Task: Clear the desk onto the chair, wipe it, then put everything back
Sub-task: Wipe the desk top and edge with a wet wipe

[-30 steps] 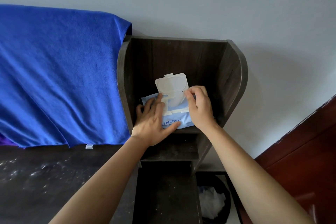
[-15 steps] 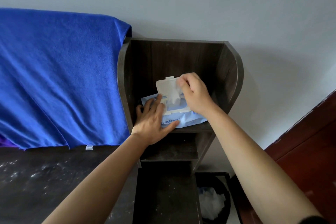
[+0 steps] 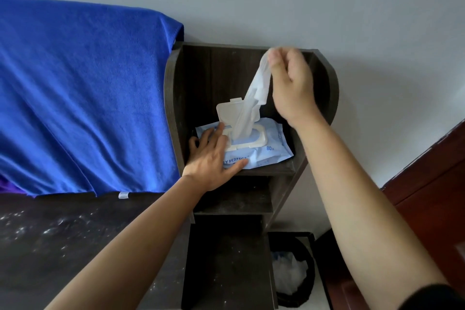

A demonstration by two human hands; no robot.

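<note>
A light blue pack of wet wipes (image 3: 266,152) lies on the top shelf of a dark wooden shelf unit (image 3: 324,88), its white flip lid (image 3: 227,112) standing open. My left hand (image 3: 210,158) presses flat on the pack's left side, fingers straight. My right hand (image 3: 289,83) is raised above the pack and pinches the top end of a white wipe (image 3: 254,98). The wipe stretches down from my fingers into the pack's opening. The dark desk top (image 3: 70,229) at the lower left is dusty with pale specks.
A large blue towel (image 3: 83,98) drapes over something at the left, behind the desk. Lower shelves of the unit sit below the pack. A black bin (image 3: 305,292) with a white liner stands on the floor at the lower right, beside a reddish wooden door (image 3: 432,196).
My right hand has risen from the pack's opening, drawing a white wipe upward out of it. My left hand has stayed pressed on the pack.
</note>
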